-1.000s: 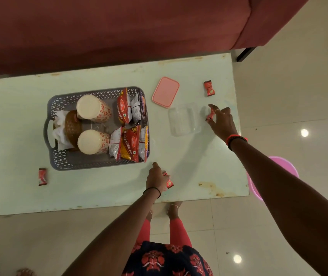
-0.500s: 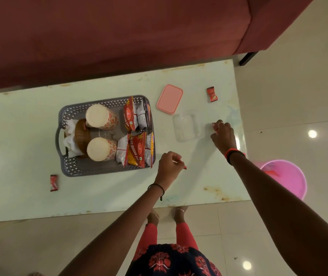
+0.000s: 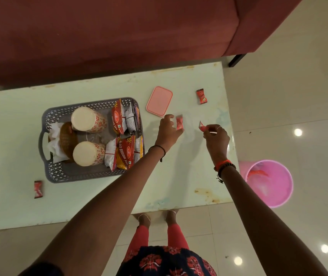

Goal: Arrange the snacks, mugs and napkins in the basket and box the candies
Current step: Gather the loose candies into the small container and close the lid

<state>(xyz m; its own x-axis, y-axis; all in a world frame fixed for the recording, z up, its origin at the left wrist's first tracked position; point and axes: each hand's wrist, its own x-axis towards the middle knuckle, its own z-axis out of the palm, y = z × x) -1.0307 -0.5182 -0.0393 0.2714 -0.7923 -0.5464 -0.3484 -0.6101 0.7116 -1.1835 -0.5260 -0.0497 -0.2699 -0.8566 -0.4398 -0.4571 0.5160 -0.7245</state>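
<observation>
L hand (image 3: 168, 130) pinches candy (image 3: 179, 121) over clear box (image 3: 189, 126); R hand (image 3: 217, 138) pinches wrapper (image 3: 202, 128), right of box.

Four red candies show: one near the worktop's far right corner (image 3: 201, 96), one near its near left edge (image 3: 38, 189), and one in each of the two hands (image 3: 179, 123) (image 3: 202, 127). The one grey basket (image 3: 59, 172) holds two mugs (image 3: 88, 120) (image 3: 88, 153). One pink lid (image 3: 159, 101) lies beside it; the snack packets overlap too much to count.
</observation>
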